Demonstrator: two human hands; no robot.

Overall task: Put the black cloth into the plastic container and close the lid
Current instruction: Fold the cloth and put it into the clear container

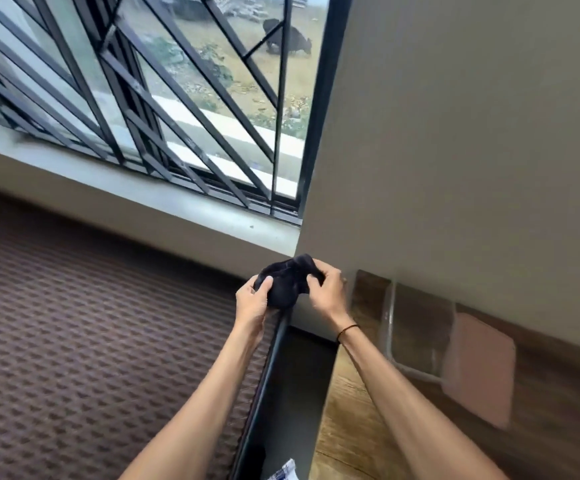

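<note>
A brown patterned carpet (74,341) fills the left side, from nine o'clock down to seven. Above it, from ten to twelve o'clock, a window with slanted black bars (164,109) looks out on grass, where a dark animal (288,38) stands near one o'clock; its kind is hard to tell.

Just right of centre, slightly toward five o'clock, both bare arms reach forward and meet. The left hand (252,301) curls around the left and lower part of the black cloth (286,280), thumb pressed on top of it. The cloth is bunched into a dark lump, held in the air between the two hands, above the near corner where the wall meets the window sill. The right hand (326,289) pinches the cloth's right edge with bent fingers, and a thin dark band (347,330) circles its wrist.

Below the hands, toward six o'clock, a black panel (288,393) runs down, with a small white and blue printed item (286,471) at the bottom edge.

To the right, from four to five o'clock, lies a wooden surface (350,427). On it, at about four o'clock against the grey wall (472,133), sits the clear plastic container (416,327), blurred, with a pinkish lid (477,372) touching its right side. The cloth is well apart from the container.
</note>
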